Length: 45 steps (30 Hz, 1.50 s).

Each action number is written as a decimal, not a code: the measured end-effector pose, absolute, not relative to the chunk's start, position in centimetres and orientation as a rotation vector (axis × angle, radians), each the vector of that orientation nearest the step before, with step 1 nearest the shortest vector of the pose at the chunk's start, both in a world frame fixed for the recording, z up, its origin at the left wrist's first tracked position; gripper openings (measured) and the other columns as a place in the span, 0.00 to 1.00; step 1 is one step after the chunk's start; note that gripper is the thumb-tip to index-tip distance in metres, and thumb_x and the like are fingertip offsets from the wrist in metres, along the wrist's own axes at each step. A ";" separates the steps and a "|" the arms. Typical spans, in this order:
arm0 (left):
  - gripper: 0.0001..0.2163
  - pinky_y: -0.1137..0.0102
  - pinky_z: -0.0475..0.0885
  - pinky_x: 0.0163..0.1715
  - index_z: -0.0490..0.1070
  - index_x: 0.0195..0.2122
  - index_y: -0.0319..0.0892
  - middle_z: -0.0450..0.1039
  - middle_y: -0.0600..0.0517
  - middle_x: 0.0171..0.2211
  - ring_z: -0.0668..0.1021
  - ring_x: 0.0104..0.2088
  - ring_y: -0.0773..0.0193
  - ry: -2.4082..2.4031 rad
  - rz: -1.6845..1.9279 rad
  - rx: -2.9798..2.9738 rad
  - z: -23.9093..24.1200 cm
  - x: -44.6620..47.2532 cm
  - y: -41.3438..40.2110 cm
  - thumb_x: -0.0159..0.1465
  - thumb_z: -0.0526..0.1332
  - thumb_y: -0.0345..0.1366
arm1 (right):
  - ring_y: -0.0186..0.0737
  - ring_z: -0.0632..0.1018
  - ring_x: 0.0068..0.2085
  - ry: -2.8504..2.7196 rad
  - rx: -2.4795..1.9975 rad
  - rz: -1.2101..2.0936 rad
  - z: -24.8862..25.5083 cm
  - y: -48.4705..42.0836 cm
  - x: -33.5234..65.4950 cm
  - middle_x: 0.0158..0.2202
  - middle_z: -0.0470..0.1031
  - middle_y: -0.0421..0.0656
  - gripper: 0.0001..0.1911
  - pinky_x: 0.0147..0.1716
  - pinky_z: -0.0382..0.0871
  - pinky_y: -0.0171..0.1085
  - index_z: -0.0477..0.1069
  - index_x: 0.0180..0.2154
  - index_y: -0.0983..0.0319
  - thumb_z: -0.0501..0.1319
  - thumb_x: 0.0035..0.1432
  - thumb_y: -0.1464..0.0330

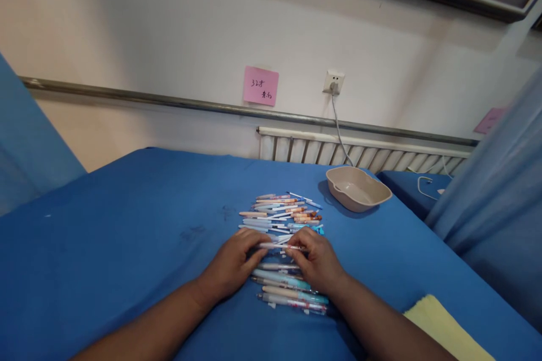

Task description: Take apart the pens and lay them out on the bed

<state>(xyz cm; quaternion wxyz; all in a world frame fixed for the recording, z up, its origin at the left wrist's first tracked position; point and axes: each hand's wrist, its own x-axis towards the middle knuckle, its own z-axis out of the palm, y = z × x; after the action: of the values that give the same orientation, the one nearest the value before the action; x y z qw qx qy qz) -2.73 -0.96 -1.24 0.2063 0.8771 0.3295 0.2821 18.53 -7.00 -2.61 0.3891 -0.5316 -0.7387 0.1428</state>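
Between the left hand and right hand, each pinching an end, one pen lies crosswise.

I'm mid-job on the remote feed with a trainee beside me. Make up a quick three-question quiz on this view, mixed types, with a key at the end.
1. Multiple choice: where does the beige basin stand relative to the pens, as the person sees it?
A) to their left
B) to their right
C) underneath them

2. True or false: the left grip and the right grip both pinch a slim pen part between thumb and fingers.

3. Fill in the blank: the yellow cloth lies nearer to the person's ____ forearm.

Key: 1. B; 2. True; 3. right
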 end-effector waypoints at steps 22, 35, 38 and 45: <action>0.09 0.63 0.66 0.49 0.70 0.44 0.46 0.72 0.50 0.43 0.71 0.47 0.60 0.843 0.853 2.563 -1.0 -2.6 -1.3 0.65 0.54 0.38 | 0.32 0.69 0.24 -1.608 -1.392 0.704 -3.4 -6.3 19.5 0.23 0.67 0.35 0.06 0.23 0.60 0.30 0.65 0.33 0.60 0.56 0.57 0.64; 0.13 0.59 0.63 0.52 0.67 0.49 0.45 0.70 0.48 0.49 0.68 0.51 0.56 1.001 0.894 2.566 -1.2 -2.9 -0.7 0.63 0.56 0.36 | 0.43 0.71 0.43 -1.856 -1.625 0.158 -1.8 -6.4 20.6 0.40 0.72 0.46 0.07 0.43 0.62 0.41 0.67 0.39 0.60 0.59 0.56 0.69; 0.10 0.63 0.66 0.47 0.69 0.45 0.45 0.73 0.49 0.42 0.71 0.45 0.59 0.891 0.828 2.559 -0.7 -2.5 -1.5 0.64 0.54 0.34 | 0.42 0.70 0.43 -2.034 -1.595 0.165 -1.2 -7.1 20.2 0.38 0.72 0.44 0.06 0.42 0.62 0.39 0.68 0.38 0.60 0.60 0.56 0.70; 0.09 0.65 0.66 0.43 0.71 0.41 0.44 0.73 0.50 0.36 0.73 0.40 0.61 0.841 0.659 2.558 -0.6 -2.0 -2.2 0.65 0.53 0.33 | 0.39 0.72 0.40 -2.311 -1.526 0.366 -1.3 -8.0 19.2 0.36 0.75 0.41 0.06 0.41 0.61 0.36 0.72 0.37 0.58 0.61 0.55 0.70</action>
<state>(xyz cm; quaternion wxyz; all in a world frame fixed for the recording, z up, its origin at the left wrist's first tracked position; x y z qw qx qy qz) -1.98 -2.24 -0.56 0.1836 0.9070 0.2984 0.2336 19.22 -7.95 -1.27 0.1733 -0.5379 -0.8149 0.1289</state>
